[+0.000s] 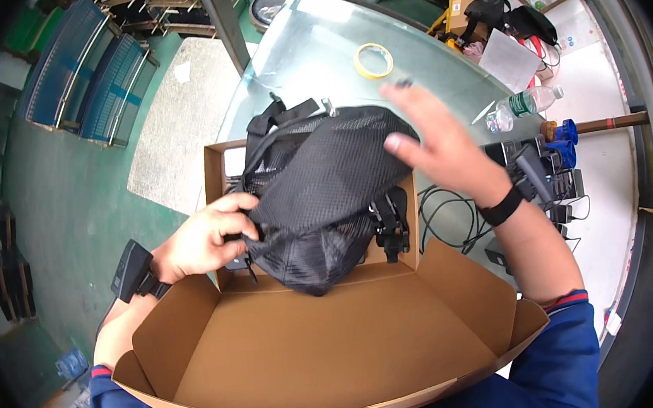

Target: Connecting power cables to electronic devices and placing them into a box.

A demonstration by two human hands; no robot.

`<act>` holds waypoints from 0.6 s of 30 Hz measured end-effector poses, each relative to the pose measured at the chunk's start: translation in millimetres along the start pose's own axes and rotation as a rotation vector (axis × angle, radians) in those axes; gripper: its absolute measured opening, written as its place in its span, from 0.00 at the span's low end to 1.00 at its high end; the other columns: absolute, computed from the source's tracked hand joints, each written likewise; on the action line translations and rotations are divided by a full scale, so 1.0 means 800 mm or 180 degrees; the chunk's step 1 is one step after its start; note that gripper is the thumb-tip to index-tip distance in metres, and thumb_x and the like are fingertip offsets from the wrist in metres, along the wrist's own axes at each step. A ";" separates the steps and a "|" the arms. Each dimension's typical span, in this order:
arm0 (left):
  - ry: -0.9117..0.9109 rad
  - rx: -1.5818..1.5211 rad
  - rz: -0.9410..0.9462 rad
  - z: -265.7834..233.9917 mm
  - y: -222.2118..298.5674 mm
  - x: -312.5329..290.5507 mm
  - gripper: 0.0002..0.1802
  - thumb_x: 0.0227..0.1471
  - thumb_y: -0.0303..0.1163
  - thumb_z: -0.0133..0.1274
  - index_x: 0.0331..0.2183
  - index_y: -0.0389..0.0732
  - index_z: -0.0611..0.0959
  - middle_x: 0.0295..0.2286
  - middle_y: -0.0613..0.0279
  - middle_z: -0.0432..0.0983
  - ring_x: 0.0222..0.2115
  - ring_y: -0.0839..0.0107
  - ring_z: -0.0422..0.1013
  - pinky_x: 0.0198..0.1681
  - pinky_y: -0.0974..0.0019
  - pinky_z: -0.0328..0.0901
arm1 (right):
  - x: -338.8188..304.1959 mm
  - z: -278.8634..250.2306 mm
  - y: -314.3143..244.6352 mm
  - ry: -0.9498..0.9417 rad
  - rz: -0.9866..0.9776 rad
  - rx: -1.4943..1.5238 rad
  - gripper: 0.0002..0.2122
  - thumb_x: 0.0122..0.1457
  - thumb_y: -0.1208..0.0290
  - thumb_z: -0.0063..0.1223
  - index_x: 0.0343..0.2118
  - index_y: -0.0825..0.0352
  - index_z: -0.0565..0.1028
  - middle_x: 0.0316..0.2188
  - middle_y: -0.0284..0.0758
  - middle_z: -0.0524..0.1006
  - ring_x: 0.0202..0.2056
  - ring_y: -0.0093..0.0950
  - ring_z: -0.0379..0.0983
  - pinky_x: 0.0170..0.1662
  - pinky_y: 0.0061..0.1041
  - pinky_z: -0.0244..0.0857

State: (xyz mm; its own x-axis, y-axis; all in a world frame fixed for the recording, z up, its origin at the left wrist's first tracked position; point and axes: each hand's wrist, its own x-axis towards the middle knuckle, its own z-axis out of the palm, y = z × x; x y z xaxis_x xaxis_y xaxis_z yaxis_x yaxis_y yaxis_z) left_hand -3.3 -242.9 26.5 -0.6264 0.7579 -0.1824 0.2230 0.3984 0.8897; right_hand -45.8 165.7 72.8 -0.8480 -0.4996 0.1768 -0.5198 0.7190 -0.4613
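A black mesh fabric piece with straps and dark buckles [331,165] lies bunched in an open brown cardboard box [308,345]; whether it is a bag or a cap I cannot tell. My left hand [209,234] pinches its left edge between thumb and fingers. At its upper right, my right hand [437,140] hovers with fingers apart, slightly blurred, holding nothing that I can see. The box's lid is folded back toward my body. Under the fabric, most of the box's inside is hidden.
The box stands on a glass-topped table [305,43]. Beyond it lies a yellow tape roll [373,61]. To the right are plastic bottles [533,101], black cables [446,217] and several black devices [556,168]. Blue racks [111,91] stand on the green floor at left.
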 end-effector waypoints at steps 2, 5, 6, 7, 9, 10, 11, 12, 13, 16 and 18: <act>-0.0469 0.0121 -0.0402 -0.007 0.014 0.005 0.13 0.44 0.19 0.65 0.36 0.41 0.87 0.53 0.55 0.71 0.54 0.56 0.71 0.55 0.59 0.69 | -0.015 0.021 -0.004 -0.0420 -0.0124 0.0075 0.28 0.62 0.62 0.59 0.64 0.66 0.67 0.58 0.49 0.72 0.60 0.48 0.67 0.65 0.42 0.59; -0.0652 0.0218 -0.0170 -0.010 0.013 0.007 0.13 0.45 0.24 0.68 0.37 0.42 0.88 0.55 0.57 0.71 0.52 0.56 0.73 0.54 0.58 0.70 | -0.035 0.028 -0.012 -0.1149 -0.0161 0.0360 0.27 0.60 0.66 0.59 0.62 0.66 0.68 0.57 0.49 0.72 0.59 0.48 0.68 0.63 0.42 0.62; -0.0695 0.0207 -0.0124 -0.011 0.014 0.006 0.13 0.45 0.24 0.68 0.37 0.42 0.88 0.55 0.58 0.71 0.51 0.56 0.73 0.54 0.58 0.70 | -0.045 0.035 -0.012 -0.1356 -0.0132 0.0533 0.27 0.60 0.66 0.58 0.62 0.66 0.68 0.57 0.49 0.72 0.58 0.48 0.68 0.62 0.42 0.63; -0.0721 0.0304 0.0172 -0.014 0.013 0.007 0.13 0.47 0.25 0.67 0.38 0.42 0.87 0.54 0.56 0.73 0.50 0.58 0.75 0.53 0.58 0.72 | -0.057 0.040 -0.014 -0.1557 -0.0085 0.0698 0.27 0.60 0.67 0.58 0.62 0.66 0.68 0.56 0.48 0.72 0.58 0.48 0.69 0.62 0.42 0.64; -0.0707 0.0315 0.0271 -0.021 0.020 0.006 0.13 0.48 0.27 0.67 0.39 0.42 0.87 0.51 0.55 0.75 0.49 0.57 0.75 0.53 0.58 0.71 | -0.074 0.047 -0.018 -0.1826 -0.0183 0.0730 0.26 0.60 0.68 0.58 0.61 0.64 0.70 0.58 0.46 0.72 0.57 0.46 0.70 0.60 0.40 0.66; -0.0701 0.0319 0.0320 -0.023 0.023 0.005 0.13 0.49 0.27 0.67 0.40 0.43 0.87 0.49 0.54 0.77 0.49 0.56 0.76 0.54 0.58 0.71 | -0.077 0.049 -0.018 -0.1886 -0.0220 0.0733 0.25 0.60 0.68 0.59 0.61 0.64 0.70 0.59 0.45 0.72 0.57 0.45 0.71 0.59 0.39 0.67; -0.0728 0.0138 0.0299 -0.026 0.025 0.003 0.12 0.50 0.28 0.67 0.40 0.42 0.87 0.49 0.54 0.78 0.49 0.57 0.76 0.54 0.59 0.71 | -0.076 0.047 -0.017 -0.1998 -0.0074 0.0925 0.25 0.60 0.68 0.59 0.61 0.63 0.71 0.59 0.45 0.72 0.57 0.44 0.71 0.59 0.38 0.67; -0.0755 -0.0043 0.0280 -0.028 0.026 0.001 0.12 0.51 0.28 0.67 0.40 0.42 0.87 0.48 0.54 0.79 0.48 0.58 0.76 0.54 0.60 0.70 | -0.075 0.043 -0.017 -0.2108 0.0075 0.1117 0.24 0.60 0.68 0.59 0.60 0.63 0.72 0.59 0.44 0.72 0.57 0.44 0.71 0.59 0.37 0.67; -0.0790 -0.0223 0.0265 -0.032 0.028 0.000 0.11 0.53 0.28 0.66 0.41 0.41 0.87 0.47 0.54 0.80 0.48 0.58 0.77 0.54 0.61 0.70 | -0.074 0.041 -0.017 -0.2212 0.0233 0.1309 0.24 0.60 0.68 0.60 0.60 0.63 0.73 0.59 0.43 0.72 0.57 0.43 0.71 0.59 0.36 0.67; -0.1136 -0.1120 -0.0068 -0.035 0.042 -0.010 0.11 0.57 0.29 0.64 0.43 0.39 0.86 0.49 0.55 0.81 0.49 0.62 0.77 0.55 0.62 0.69 | -0.081 0.043 -0.016 -0.2461 0.0360 0.1795 0.22 0.61 0.68 0.61 0.58 0.62 0.75 0.58 0.42 0.73 0.57 0.41 0.72 0.60 0.35 0.67; -0.1377 -0.1398 -0.0604 -0.038 0.050 -0.011 0.15 0.59 0.27 0.62 0.48 0.38 0.85 0.50 0.58 0.81 0.51 0.68 0.76 0.56 0.64 0.69 | -0.087 0.046 -0.009 -0.2312 0.0017 0.1746 0.22 0.60 0.68 0.62 0.58 0.61 0.75 0.57 0.41 0.75 0.57 0.40 0.71 0.60 0.35 0.66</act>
State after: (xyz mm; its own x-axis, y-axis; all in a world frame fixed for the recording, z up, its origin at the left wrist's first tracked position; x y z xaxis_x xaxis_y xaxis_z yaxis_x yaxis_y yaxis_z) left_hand -11.5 -249.3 76.1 -0.2466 0.8714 -0.4242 -0.2461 0.3670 0.8971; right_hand 20.6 177.1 31.8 -0.4798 -0.8120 -0.3323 -0.2363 0.4844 -0.8423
